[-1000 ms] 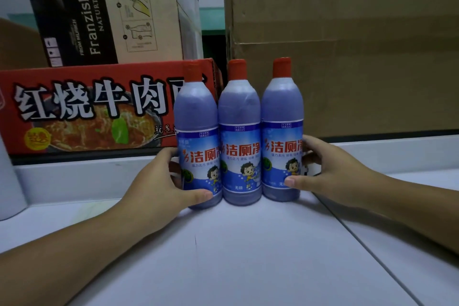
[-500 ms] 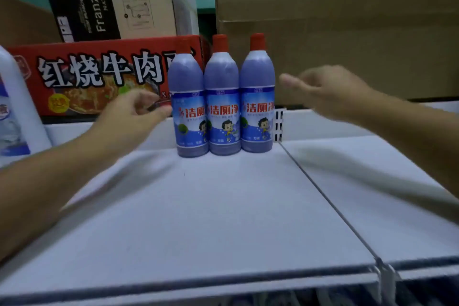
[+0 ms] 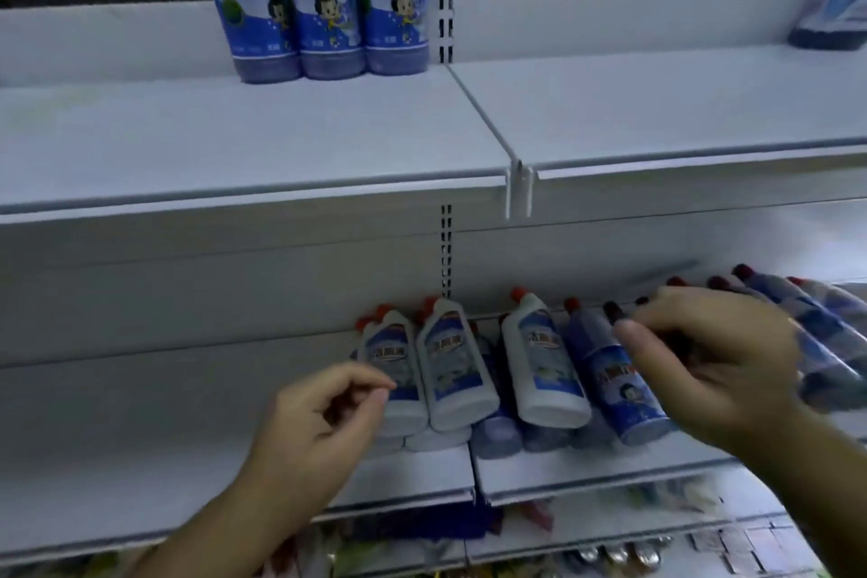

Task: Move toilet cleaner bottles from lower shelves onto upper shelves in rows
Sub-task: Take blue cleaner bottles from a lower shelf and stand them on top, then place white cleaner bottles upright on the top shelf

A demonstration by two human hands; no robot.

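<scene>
Lower shelf (image 3: 413,479) now, hands off upper btls (image 3: 323,0)

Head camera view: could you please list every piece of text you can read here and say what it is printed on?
"洁厕净": on the label of each of the three blue bottles standing on the upper shelf.
White bottles lying on the lower shelf: a red label band, too blurred to read.
Blue bottle lying beside them: red label text, too blurred to read.
Small print everywhere: unreadable.

upper shelf (image 3: 281,141): three blue bottles (image 3: 328,0) upright | both hands (image 3: 703,361) empty over lower-shelf bottles (image 3: 539,371)
</scene>
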